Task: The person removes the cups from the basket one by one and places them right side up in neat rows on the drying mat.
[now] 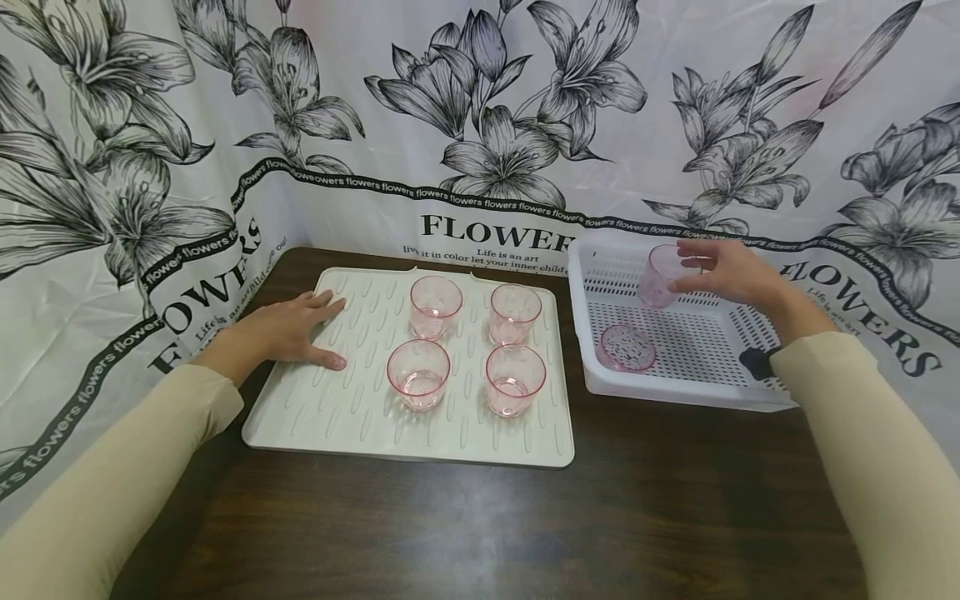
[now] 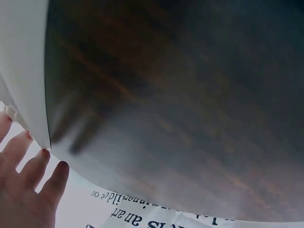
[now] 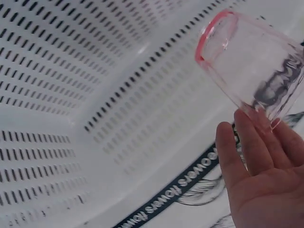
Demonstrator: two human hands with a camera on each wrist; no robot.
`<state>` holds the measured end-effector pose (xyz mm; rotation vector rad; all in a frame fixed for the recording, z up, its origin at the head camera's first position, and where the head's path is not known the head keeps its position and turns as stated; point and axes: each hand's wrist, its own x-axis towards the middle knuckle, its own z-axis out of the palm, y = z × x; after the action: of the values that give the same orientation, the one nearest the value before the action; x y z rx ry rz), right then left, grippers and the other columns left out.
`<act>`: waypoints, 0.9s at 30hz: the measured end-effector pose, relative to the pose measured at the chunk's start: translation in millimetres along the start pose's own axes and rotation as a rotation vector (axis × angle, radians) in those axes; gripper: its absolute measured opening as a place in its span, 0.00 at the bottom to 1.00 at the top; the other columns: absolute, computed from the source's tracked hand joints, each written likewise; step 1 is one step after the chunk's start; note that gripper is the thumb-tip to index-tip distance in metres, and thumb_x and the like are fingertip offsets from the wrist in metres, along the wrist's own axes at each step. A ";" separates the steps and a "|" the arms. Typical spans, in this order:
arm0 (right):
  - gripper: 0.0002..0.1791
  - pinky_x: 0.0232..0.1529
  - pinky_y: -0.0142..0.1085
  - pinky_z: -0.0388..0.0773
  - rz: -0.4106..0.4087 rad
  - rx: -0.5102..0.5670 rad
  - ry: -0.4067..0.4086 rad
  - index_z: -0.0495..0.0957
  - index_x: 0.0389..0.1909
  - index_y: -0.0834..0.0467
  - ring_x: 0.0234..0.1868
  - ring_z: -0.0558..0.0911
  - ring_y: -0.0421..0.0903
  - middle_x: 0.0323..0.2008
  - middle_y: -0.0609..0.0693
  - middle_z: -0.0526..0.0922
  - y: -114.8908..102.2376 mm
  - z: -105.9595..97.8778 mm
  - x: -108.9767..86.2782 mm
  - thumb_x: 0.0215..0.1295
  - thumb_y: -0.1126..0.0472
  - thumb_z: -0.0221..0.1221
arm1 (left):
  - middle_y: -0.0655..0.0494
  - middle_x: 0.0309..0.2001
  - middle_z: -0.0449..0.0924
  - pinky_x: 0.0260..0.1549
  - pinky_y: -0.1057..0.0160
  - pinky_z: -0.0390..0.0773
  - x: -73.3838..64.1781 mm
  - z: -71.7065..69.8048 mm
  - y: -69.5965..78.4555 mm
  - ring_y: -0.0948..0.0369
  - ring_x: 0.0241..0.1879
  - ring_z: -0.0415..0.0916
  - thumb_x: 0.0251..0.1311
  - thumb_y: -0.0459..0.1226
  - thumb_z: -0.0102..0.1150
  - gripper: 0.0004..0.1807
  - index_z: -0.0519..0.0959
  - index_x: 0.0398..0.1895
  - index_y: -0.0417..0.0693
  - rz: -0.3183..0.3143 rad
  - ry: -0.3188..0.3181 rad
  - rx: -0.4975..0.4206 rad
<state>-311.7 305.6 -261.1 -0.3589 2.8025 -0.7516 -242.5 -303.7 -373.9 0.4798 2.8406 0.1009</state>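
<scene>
My right hand (image 1: 723,271) pinches a clear pink-tinted glass (image 1: 662,279) over the back of the white perforated basket (image 1: 585,354). In the right wrist view the fingers (image 3: 254,147) touch one end of that glass (image 3: 251,61); the thumb is hidden there. A second pink glass (image 1: 628,347) is in the basket's front left corner. My left hand (image 1: 288,331) rests, fingers spread, on the left side of a cream ridged draining mat (image 1: 337,417). Several pink-rimmed glasses, among them a front left one (image 1: 418,377) and a front right one (image 1: 515,382), stand upright on the mat's right half.
The mat and basket sit side by side on a dark wooden table (image 1: 480,533), with a narrow gap between them. Behind them hangs a white cloth (image 1: 337,212) printed with flowers and lettering. A black band (image 1: 757,364) is at my right wrist.
</scene>
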 end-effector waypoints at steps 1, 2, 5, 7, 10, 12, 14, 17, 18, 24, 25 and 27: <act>0.51 0.65 0.64 0.61 -0.008 0.001 0.012 0.52 0.77 0.64 0.72 0.61 0.67 0.73 0.68 0.59 -2.6 -1.1 -0.9 0.62 0.50 0.69 | 0.32 0.76 0.48 0.59 0.28 0.61 0.3 0.3 -0.3 0.31 0.72 0.46 0.43 0.77 0.58 0.67 0.54 0.78 0.42 0.001 -0.001 0.003; 0.51 0.65 0.64 0.62 -0.016 0.003 0.020 0.53 0.76 0.64 0.71 0.62 0.67 0.73 0.68 0.59 -5.2 -2.2 -1.8 0.61 0.50 0.69 | 0.32 0.76 0.48 0.58 0.28 0.61 0.5 0.4 -0.6 0.31 0.72 0.46 0.43 0.77 0.58 0.67 0.54 0.78 0.42 0.001 -0.002 0.006; 0.50 0.65 0.64 0.61 -0.037 0.014 0.038 0.53 0.76 0.65 0.71 0.62 0.67 0.73 0.68 0.60 -12.9 -5.6 -4.7 0.62 0.50 0.69 | 0.33 0.76 0.49 0.57 0.27 0.62 0.6 0.0 -1.4 0.31 0.72 0.47 0.42 0.77 0.58 0.67 0.54 0.78 0.42 0.006 0.000 0.017; 0.50 0.65 0.63 0.61 -0.045 0.022 0.044 0.53 0.77 0.64 0.72 0.62 0.66 0.73 0.67 0.60 -18.2 -7.5 -6.7 0.62 0.50 0.69 | 0.33 0.76 0.49 0.57 0.27 0.62 0.4 -0.8 -1.4 0.31 0.72 0.48 0.42 0.77 0.58 0.67 0.55 0.77 0.42 0.009 0.001 0.020; 0.50 0.66 0.63 0.59 -0.062 0.031 0.049 0.52 0.77 0.63 0.72 0.61 0.66 0.73 0.66 0.61 -26.1 -10.0 -9.2 0.63 0.50 0.68 | 0.33 0.76 0.49 0.57 0.27 0.61 0.4 -1.3 -1.7 0.31 0.72 0.48 0.43 0.77 0.58 0.67 0.55 0.77 0.42 0.017 0.002 0.016; 0.50 0.67 0.63 0.58 -0.071 0.035 0.052 0.52 0.78 0.62 0.73 0.61 0.65 0.73 0.65 0.61 -31.7 -11.2 -11.0 0.63 0.50 0.68 | 0.33 0.76 0.49 0.58 0.28 0.61 0.6 -1.0 -2.5 0.31 0.72 0.48 0.43 0.76 0.58 0.66 0.55 0.77 0.41 0.024 0.005 0.012; 0.50 0.67 0.63 0.58 -0.083 0.044 0.057 0.52 0.78 0.61 0.73 0.61 0.65 0.73 0.65 0.61 -37.2 -11.8 -12.2 0.63 0.50 0.68 | 0.33 0.76 0.49 0.59 0.28 0.61 0.2 -1.1 -4.1 0.31 0.72 0.48 0.45 0.75 0.58 0.65 0.55 0.77 0.41 0.032 0.006 0.005; 0.50 0.68 0.62 0.58 -0.098 0.049 0.070 0.52 0.78 0.60 0.73 0.62 0.64 0.73 0.65 0.62 -45.8 -11.6 -13.9 0.63 0.50 0.68 | 0.33 0.76 0.50 0.60 0.29 0.60 -0.4 -1.2 -6.9 0.31 0.72 0.47 0.47 0.74 0.59 0.63 0.55 0.77 0.42 0.045 0.008 -0.008; 0.50 0.68 0.61 0.58 -0.101 0.051 0.075 0.52 0.78 0.60 0.73 0.62 0.63 0.73 0.64 0.62 -48.8 -11.2 -14.3 0.63 0.49 0.68 | 0.34 0.76 0.49 0.60 0.29 0.60 -0.5 -1.3 -7.7 0.31 0.72 0.47 0.47 0.74 0.59 0.63 0.56 0.77 0.42 0.049 0.006 -0.013; 0.48 0.65 0.62 0.63 -0.150 0.036 0.107 0.56 0.77 0.59 0.69 0.68 0.64 0.71 0.63 0.66 -68.3 -7.2 -14.2 0.61 0.49 0.69 | 0.35 0.76 0.50 0.59 0.27 0.58 -1.1 -2.3 -13.4 0.33 0.73 0.46 0.51 0.71 0.59 0.59 0.56 0.77 0.43 0.061 0.001 -0.040; 0.48 0.64 0.62 0.64 -0.162 0.034 0.111 0.57 0.77 0.59 0.68 0.69 0.64 0.71 0.63 0.67 -71.7 -6.3 -13.7 0.61 0.49 0.69 | 0.35 0.76 0.50 0.59 0.27 0.58 -1.0 -2.3 -14.1 0.33 0.73 0.46 0.52 0.70 0.59 0.58 0.56 0.77 0.43 0.062 0.001 -0.042; 0.47 0.64 0.61 0.65 -0.182 0.038 0.116 0.58 0.76 0.59 0.68 0.70 0.63 0.70 0.62 0.68 -78.5 -4.2 -12.8 0.61 0.49 0.70 | 0.35 0.76 0.50 0.60 0.27 0.58 -0.4 -2.4 -14.6 0.33 0.73 0.46 0.52 0.70 0.58 0.58 0.56 0.77 0.43 0.067 0.000 -0.045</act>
<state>-286.8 245.3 -215.4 -0.5878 2.8864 -0.8900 -247.4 -317.7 -373.1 0.5659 2.8158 0.1770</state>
